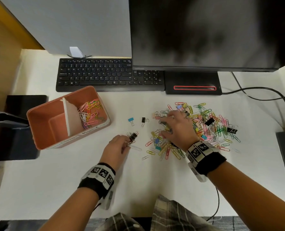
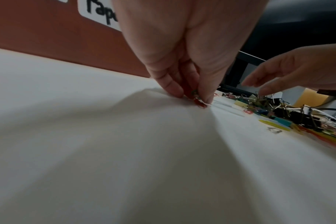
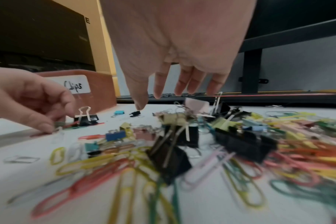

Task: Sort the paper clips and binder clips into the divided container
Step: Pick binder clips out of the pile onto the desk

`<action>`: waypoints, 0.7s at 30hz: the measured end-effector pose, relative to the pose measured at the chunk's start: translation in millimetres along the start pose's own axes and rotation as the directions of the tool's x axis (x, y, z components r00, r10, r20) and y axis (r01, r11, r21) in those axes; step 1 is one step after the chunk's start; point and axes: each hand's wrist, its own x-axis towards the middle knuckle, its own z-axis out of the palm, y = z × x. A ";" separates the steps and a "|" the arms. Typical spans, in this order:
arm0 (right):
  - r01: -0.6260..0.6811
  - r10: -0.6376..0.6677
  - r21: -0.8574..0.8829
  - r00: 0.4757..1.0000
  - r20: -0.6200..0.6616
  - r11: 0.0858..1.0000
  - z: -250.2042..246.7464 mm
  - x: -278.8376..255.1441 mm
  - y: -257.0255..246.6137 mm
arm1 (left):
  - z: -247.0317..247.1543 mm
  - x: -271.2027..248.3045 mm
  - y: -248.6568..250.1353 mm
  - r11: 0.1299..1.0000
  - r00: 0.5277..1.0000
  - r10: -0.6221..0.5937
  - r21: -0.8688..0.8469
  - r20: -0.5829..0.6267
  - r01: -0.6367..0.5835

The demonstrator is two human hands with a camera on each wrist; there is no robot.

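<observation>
The orange divided container (image 1: 38,124) stands at the left; its right compartment holds coloured paper clips (image 1: 90,112), and nothing shows in its left one. A mixed pile of paper clips and binder clips (image 1: 205,127) covers the table at the right. My left hand (image 1: 127,142) is down on the table, pinching a few thin paper clips (image 2: 199,101) right beside a black binder clip (image 1: 133,136). My right hand (image 1: 162,128) hovers over the pile's left part with fingers (image 3: 182,84) spread and straight, holding nothing.
A blue binder clip (image 1: 131,120) and a small black binder clip (image 1: 143,120) lie apart between container and pile. A keyboard (image 1: 105,75), a monitor (image 1: 205,30) and its base (image 1: 193,87) line the back. Cables (image 1: 263,92) run at the right.
</observation>
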 end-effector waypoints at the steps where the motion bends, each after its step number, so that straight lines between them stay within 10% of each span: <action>1: 0.073 -0.073 0.006 0.997 0.000 0.997 1.9 -1.0 -5.1 | -1.8 0.2 -1.1 1.000 1.000 -0.005 0.002 0.006 0.005; 6: 0.303 -0.270 -0.024 0.880 0.391 0.953 26.3 -13.7 -33.9 | -5.2 2.3 -6.5 0.997 0.997 -0.072 -0.039 -0.028 0.071; 21: 0.171 -0.117 -0.089 0.896 0.428 0.981 35.7 7.6 -38.7 | -2.4 -9.0 -10.4 0.998 0.998 -0.062 -0.010 0.008 0.062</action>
